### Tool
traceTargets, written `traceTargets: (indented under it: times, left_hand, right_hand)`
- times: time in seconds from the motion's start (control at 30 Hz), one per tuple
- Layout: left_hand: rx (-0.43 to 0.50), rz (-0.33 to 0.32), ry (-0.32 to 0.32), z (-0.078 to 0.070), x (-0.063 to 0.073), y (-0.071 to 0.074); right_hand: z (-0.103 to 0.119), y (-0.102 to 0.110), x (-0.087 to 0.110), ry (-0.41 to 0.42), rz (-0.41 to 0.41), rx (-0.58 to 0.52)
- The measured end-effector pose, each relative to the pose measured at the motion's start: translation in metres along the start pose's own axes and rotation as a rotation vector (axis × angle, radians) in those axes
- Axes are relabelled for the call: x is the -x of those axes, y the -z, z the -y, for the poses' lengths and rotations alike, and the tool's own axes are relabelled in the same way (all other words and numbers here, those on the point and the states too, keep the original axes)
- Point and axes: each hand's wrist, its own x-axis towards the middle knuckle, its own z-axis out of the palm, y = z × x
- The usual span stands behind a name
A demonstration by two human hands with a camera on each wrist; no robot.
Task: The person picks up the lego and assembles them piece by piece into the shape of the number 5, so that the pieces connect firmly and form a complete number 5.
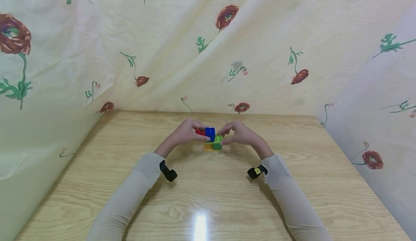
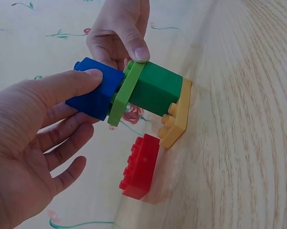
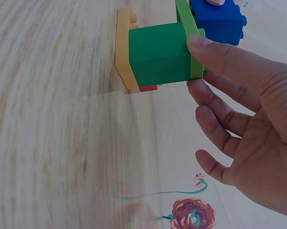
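Blue block [image 2: 93,88]: just below centre of head view, over the light green plate [image 3: 195,52]
Left hand [image 2: 26,138]: fingers hold this block
Right hand [image 3: 262,124]: fingers pinch this plate
Red block [image 2: 142,167]: lower centre, left wrist view, on table [image 2: 248,119]

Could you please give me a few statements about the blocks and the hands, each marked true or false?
1. The left hand pinches the blue block. True.
2. The right hand holds nothing. False: it pinches the light green block.
3. The dark green block sits between the light green block and the yellow block. True.
4. The red block sits atop the blue block. False: it rests on the table.
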Motion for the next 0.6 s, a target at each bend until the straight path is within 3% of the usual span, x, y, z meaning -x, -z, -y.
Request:
traceTargets:
  times: [0.6]
  left_hand:
    - [0.014,0.006,0.031,-0.0006,0.0012,0.0007]
  right_hand:
    - [-0.0012,-0.0004,-0.0004,-0.005,0.006,-0.015]
